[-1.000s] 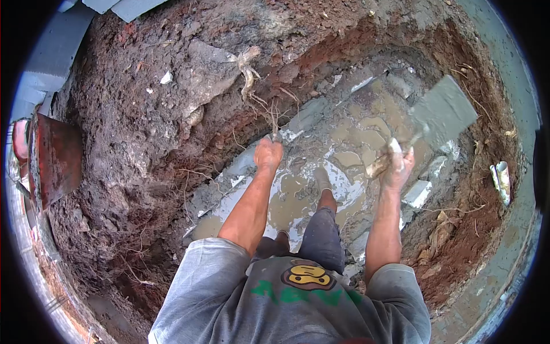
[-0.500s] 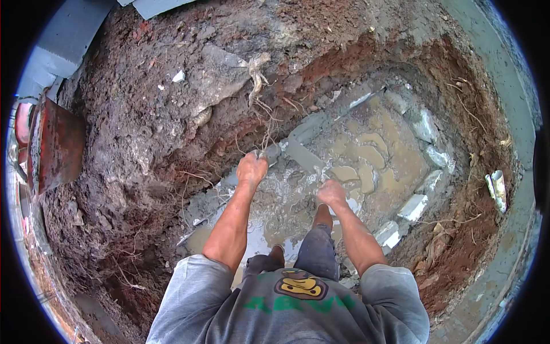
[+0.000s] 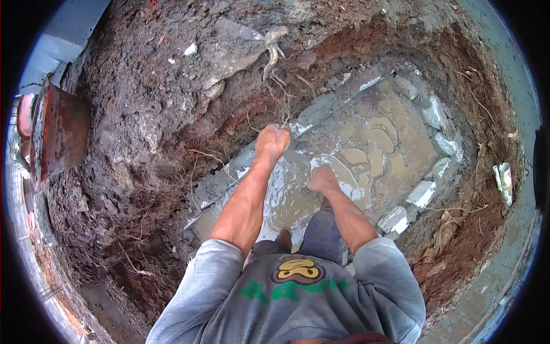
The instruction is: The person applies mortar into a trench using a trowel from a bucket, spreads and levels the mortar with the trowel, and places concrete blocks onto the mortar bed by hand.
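My left hand (image 3: 273,141) is closed at the far-left edge of the wet pit floor, beside hanging roots (image 3: 285,109); what it grips is too small to make out. My right hand (image 3: 323,179) is closed above the muddy water (image 3: 292,192), right of my left hand. The flat trowel seen earlier is hidden now, and I cannot make out what my right hand holds. Grey wet mortar or mud (image 3: 318,112) lines the pit's edge beyond my hands. My legs (image 3: 321,232) stand in the puddle.
A reddish bucket (image 3: 64,132) sits at the left rim. White-faced blocks (image 3: 421,194) line the pit's right side. A broken pipe (image 3: 504,182) sticks out of the right bank. Thick roots (image 3: 272,51) hang from the far earth wall.
My right hand, with a mud-covered trowel showing beside it one second ago, has swung left and in toward my left hand. The trowel blade has gone out of sight.
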`<action>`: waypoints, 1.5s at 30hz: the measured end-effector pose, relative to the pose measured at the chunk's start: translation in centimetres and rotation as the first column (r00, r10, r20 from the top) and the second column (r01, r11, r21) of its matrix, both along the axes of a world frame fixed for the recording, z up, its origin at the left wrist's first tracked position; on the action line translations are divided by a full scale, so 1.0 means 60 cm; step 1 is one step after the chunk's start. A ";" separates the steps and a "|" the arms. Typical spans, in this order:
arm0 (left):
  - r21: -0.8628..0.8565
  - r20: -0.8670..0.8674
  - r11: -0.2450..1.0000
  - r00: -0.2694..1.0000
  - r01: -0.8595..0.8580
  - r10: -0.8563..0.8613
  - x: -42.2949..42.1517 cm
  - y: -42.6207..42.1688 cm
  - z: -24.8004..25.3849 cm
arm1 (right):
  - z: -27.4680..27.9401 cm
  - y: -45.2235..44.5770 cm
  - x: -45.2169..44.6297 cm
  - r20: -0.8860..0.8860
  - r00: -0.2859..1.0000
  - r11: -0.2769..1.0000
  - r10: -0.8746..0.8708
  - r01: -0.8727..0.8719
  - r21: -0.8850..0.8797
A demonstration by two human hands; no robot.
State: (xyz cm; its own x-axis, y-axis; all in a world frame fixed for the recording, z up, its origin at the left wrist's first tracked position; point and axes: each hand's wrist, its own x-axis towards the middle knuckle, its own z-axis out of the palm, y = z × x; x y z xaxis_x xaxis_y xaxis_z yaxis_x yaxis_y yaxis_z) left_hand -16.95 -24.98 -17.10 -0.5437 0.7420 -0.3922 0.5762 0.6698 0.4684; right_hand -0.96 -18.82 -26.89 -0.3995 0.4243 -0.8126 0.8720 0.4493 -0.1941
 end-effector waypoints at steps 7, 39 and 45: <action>-0.106 0.029 0.979 0.983 -0.176 0.180 -0.045 -0.019 -0.015 | 0.058 0.022 0.089 -0.236 0.864 0.862 -0.446 0.485 0.148; -0.177 -0.074 0.976 0.987 0.128 -0.143 -0.050 -0.068 -0.100 | -0.040 -0.049 0.237 -0.152 0.363 0.386 -0.919 0.908 -0.163; -0.278 0.107 0.945 0.983 0.174 -0.150 -0.004 -0.025 -0.181 | -0.017 -0.098 0.288 -0.037 0.536 0.536 -0.843 0.844 0.021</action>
